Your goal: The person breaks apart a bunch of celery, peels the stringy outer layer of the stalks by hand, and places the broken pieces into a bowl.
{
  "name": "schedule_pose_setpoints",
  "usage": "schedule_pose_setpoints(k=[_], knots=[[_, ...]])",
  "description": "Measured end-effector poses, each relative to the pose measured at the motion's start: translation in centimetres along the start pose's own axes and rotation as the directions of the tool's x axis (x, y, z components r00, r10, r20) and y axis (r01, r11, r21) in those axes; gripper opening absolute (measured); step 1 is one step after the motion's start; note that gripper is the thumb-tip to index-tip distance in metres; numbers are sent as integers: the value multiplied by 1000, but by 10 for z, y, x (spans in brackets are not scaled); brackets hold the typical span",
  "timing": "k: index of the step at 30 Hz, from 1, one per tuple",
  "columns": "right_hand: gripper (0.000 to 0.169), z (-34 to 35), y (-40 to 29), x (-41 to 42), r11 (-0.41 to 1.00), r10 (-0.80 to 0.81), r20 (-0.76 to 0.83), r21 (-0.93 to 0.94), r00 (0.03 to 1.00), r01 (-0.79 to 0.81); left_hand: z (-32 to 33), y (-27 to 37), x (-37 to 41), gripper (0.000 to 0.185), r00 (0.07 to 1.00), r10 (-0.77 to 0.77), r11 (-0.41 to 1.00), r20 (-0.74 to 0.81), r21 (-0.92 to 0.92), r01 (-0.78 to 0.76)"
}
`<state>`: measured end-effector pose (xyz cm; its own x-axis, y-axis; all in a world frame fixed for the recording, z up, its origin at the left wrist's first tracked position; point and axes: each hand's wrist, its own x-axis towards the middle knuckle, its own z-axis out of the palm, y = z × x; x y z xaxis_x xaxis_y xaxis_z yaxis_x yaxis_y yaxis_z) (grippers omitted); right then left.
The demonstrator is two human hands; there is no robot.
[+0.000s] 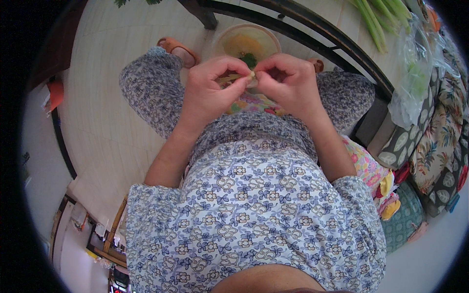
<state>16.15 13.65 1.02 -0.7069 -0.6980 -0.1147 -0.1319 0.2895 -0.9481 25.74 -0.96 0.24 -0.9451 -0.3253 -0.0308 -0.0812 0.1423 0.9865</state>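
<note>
In front of my lap my left hand (218, 86) pinches a thin, pale yellowish plant stalk (231, 77) between thumb and forefinger. The stalk runs back under the fingers towards the palm. My right hand (287, 82) meets its near end, thumb and forefinger closed at a small pale tip (252, 74). Both sets of fingertips almost touch. Beyond them on the floor stands a round, pale bowl or basin (273, 36), with dark green leafy bits (249, 59) and something yellow-orange at its bottom. The hands hide its near part.
A dark table or bench frame (304, 18) crosses behind the bowl. Thick green stalks (370, 25) lie at the upper right beside a clear plastic bag (412, 80). Patterned cushions (399, 146) are piled on the right. Green leaves (137, 2) show at the top edge.
</note>
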Motion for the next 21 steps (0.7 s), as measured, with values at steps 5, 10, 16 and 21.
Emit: schedule_pose_setpoints(k=[5, 10, 16, 21], knots=[[16, -2, 5, -1, 899, 225, 104, 361, 969, -247, 2, 1, 1, 12, 996, -59, 994, -70, -92, 53], [14, 2, 5, -3, 966, 105, 51, 232, 993, -114, 0, 6, 5, 12, 990, 134, 982, -35, 138, -128], [13, -4, -3, 0, 999, 51, 56, -3, 997, -51, 1, 6, 3, 11, 994, 106, 991, 1, 87, -105], [15, -8, 7, 2, 908, 288, 101, 287, 952, -305, 1, 2, -4, 9, 975, -219, 951, -28, -229, 207]])
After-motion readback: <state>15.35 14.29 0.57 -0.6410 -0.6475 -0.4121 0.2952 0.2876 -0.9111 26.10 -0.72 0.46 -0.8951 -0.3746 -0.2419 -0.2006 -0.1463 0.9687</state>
